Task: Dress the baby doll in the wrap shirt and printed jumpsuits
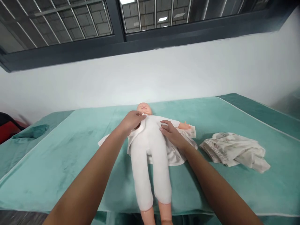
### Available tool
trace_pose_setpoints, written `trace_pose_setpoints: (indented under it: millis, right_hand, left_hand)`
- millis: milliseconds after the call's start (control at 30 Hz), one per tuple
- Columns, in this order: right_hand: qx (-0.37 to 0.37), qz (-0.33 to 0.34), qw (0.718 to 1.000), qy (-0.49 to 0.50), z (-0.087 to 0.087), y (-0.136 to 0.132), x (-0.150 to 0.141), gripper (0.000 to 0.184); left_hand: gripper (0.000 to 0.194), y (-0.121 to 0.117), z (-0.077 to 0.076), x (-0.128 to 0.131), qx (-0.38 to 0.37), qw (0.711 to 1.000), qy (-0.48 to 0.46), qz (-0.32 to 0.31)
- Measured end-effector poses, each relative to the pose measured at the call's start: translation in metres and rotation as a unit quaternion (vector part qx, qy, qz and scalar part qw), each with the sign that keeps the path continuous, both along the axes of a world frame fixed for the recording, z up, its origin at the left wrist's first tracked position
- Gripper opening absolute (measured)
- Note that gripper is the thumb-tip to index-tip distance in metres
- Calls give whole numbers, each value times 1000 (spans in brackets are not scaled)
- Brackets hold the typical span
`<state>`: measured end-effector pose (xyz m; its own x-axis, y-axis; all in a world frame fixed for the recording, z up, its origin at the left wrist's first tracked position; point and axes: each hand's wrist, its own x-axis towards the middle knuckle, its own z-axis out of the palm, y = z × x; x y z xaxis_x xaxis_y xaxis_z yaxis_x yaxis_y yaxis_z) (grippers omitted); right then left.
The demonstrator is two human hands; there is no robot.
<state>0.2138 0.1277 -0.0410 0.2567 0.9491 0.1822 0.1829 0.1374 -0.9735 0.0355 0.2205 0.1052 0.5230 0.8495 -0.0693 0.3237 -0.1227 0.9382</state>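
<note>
A baby doll point(150, 150) with a white cloth body lies on its back, head toward the wall and feet at the near bed edge. Under its torso spreads a white baby shirt point(174, 156), laid open, with one sleeve beside the doll's bare hand point(184, 125). My left hand point(134, 121) is closed at the doll's chest, pinching the shirt's edge near the neck. On the doll's other side, my right hand point(171, 132) rests against the torso, fingers extended and apart, with nothing visible in them.
Crumpled pale baby pants point(235, 151) with a gathered waistband lie to the right. Green sheeting point(70, 156) covers the bed. A white wall and a dark-framed barred window point(122, 37) stand behind. Something red and black point(9, 128) sits at the far left.
</note>
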Motion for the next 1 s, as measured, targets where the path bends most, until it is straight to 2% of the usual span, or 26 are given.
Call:
trace_pose_setpoints:
  millis: [67,100,200,267,333,433,533,600,700,733,767,800,833,900,933,1000]
  right_hand:
    - [-9,0,1000,2,-1,0,0,43]
    - [-12,-4,1000,0,-1,0,1,42]
    - [-12,-26,1000,-10,-2,-1,1,38]
    - [-6,-34,999,-14,-3,-2,1,34]
    - [3,-29,999,-14,-4,-3,1,30]
    - [9,-22,1000,-10,-3,-3,0,27]
    - [12,-16,1000,-6,-3,-4,0,26]
    - [15,0,1000,15,-2,-4,1,25]
    - [17,45,998,49,-1,-5,4,26]
    - [19,60,997,51,0,-5,6,27]
    - [21,67,996,46,1,-5,7,28]
    - [24,61,997,37,2,-5,9,27]
    - [26,41,998,26,4,-5,11,24]
    - [44,-43,998,12,9,-6,18,17]
    - [64,-101,993,17,12,-8,22,15]
    - [119,-233,964,50,17,-11,34,14]
  left_hand:
    - [22,-15,15,-13,-31,997,11,-70]
    - [27,-22,20,-20,-29,997,3,-76]
    - [33,-32,21,-39,14,999,-33,-21]
    - [35,-31,7,-49,25,997,-66,24]
    - [34,-28,-14,-56,30,995,-81,57]
    - [24,-25,-43,-54,97,991,-24,90]
    - [19,-35,-52,-40,182,978,34,93]
    - [20,-48,-45,-30,192,979,46,40]
    - [26,-65,-28,-21,127,984,26,-122]
    - [27,-68,-24,-20,104,982,12,-156]
    - [28,-68,-22,-19,90,982,-1,-165]
    - [28,-65,-20,-19,88,985,-12,-146]
    - [27,-61,-20,-18,100,989,-19,-110]
    - [25,-46,-22,-12,158,987,-15,-34]
    - [24,-38,-24,-6,198,980,-4,-17]
    - [24,-24,-26,12,294,954,40,-45]
